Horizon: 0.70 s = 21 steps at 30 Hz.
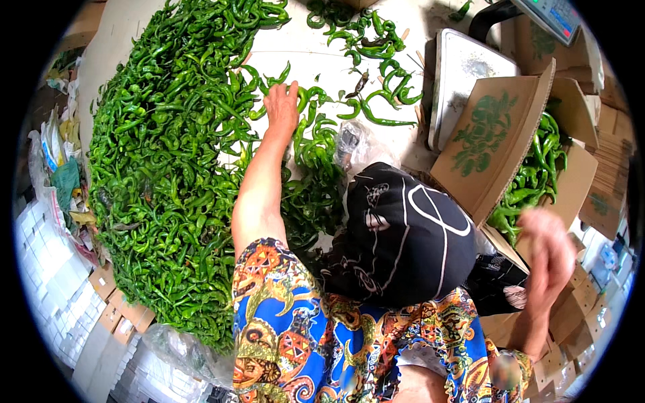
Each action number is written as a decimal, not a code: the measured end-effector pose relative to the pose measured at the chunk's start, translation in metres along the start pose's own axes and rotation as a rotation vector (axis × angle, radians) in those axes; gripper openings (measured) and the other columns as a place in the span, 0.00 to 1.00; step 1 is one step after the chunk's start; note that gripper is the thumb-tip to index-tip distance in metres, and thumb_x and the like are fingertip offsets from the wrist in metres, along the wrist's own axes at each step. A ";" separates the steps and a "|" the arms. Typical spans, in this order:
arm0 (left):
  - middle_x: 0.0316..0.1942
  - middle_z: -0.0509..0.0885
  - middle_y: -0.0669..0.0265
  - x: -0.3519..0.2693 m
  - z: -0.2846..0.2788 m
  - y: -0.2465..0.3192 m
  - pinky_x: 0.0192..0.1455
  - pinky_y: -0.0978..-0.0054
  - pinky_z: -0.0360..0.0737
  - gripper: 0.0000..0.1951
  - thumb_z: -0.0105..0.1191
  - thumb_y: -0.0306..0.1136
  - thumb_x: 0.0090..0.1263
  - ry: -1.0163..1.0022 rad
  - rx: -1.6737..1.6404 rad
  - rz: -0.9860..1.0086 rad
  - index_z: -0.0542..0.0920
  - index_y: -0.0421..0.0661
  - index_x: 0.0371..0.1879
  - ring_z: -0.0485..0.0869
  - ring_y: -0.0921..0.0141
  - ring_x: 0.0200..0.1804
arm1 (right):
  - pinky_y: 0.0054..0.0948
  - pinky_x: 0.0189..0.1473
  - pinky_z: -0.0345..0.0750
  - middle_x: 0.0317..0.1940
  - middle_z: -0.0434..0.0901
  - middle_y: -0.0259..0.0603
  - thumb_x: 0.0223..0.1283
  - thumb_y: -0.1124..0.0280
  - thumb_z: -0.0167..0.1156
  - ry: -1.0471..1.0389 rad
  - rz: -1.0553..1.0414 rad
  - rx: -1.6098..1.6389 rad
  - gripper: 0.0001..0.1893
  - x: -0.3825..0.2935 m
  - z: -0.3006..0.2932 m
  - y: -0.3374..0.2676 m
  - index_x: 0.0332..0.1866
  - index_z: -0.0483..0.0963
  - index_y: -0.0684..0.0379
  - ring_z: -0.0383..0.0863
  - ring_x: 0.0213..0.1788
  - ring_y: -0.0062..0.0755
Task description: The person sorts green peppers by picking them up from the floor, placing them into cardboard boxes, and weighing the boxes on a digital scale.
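Observation:
A large heap of green chili peppers point(171, 166) covers the left of the white tabletop. My left hand point(283, 106) reaches to the heap's right edge, palm down over a few peppers; whether it grips any is hidden. A smaller group of peppers point(312, 186) lies beside that forearm. My right hand point(548, 247), blurred, is raised at the near side of an open cardboard box point(491, 146) that holds green peppers point(544, 151); its fingers look curled, and I cannot tell whether they hold anything. Dark patterned cloth point(403, 237) lies in front of my chest.
A scale with a white metal platform point(468, 65) stands at the back right, its keypad display point(549, 17) above. Loose peppers point(378, 45) are scattered at the back. Clear plastic point(365, 146) lies near the cloth. Flat cardboard boxes point(612, 156) are stacked at the far right.

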<state>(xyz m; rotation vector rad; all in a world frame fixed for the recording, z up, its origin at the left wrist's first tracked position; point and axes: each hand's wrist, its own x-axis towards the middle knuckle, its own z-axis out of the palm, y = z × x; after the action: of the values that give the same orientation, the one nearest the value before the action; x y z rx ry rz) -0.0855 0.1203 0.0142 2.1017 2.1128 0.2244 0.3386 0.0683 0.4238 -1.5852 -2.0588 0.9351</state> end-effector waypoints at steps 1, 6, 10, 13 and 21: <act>0.50 0.78 0.55 0.009 0.003 -0.001 0.56 0.49 0.68 0.20 0.56 0.20 0.58 0.007 0.017 -0.016 0.80 0.47 0.52 0.72 0.53 0.60 | 0.39 0.50 0.80 0.40 0.85 0.54 0.64 0.81 0.56 -0.090 -0.076 0.033 0.06 -0.002 0.009 -0.018 0.40 0.80 0.69 0.85 0.46 0.45; 0.38 0.79 0.54 0.018 0.004 -0.019 0.44 0.52 0.73 0.10 0.53 0.19 0.57 0.157 -0.133 -0.151 0.80 0.45 0.37 0.78 0.52 0.43 | 0.40 0.54 0.77 0.45 0.81 0.56 0.65 0.82 0.55 0.081 0.015 0.251 0.08 -0.029 0.078 -0.028 0.48 0.74 0.68 0.81 0.47 0.45; 0.38 0.82 0.52 0.015 -0.011 -0.031 0.46 0.55 0.78 0.14 0.49 0.17 0.59 0.028 -0.521 -0.209 0.79 0.44 0.44 0.81 0.51 0.44 | 0.35 0.54 0.76 0.46 0.79 0.52 0.70 0.82 0.49 0.067 0.199 0.488 0.09 -0.019 0.132 -0.019 0.50 0.74 0.68 0.80 0.49 0.42; 0.50 0.81 0.51 0.013 -0.017 0.003 0.60 0.58 0.75 0.25 0.52 0.21 0.57 -0.119 -0.455 -0.220 0.77 0.46 0.57 0.78 0.52 0.56 | 0.32 0.50 0.76 0.42 0.79 0.47 0.70 0.79 0.51 -0.143 0.267 0.388 0.10 -0.002 0.185 0.042 0.52 0.75 0.65 0.81 0.46 0.38; 0.61 0.73 0.47 0.034 -0.017 0.019 0.66 0.48 0.67 0.27 0.57 0.26 0.61 0.147 -0.113 -0.090 0.74 0.45 0.63 0.69 0.49 0.65 | 0.46 0.54 0.74 0.47 0.77 0.51 0.63 0.76 0.58 0.034 0.123 -0.092 0.13 0.082 0.299 0.148 0.52 0.72 0.64 0.75 0.51 0.56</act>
<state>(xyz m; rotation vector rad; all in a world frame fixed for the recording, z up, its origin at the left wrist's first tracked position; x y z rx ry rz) -0.0709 0.1542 0.0346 1.9774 2.2126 0.4892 0.2238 0.0855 0.1009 -1.7811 -2.0271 0.8598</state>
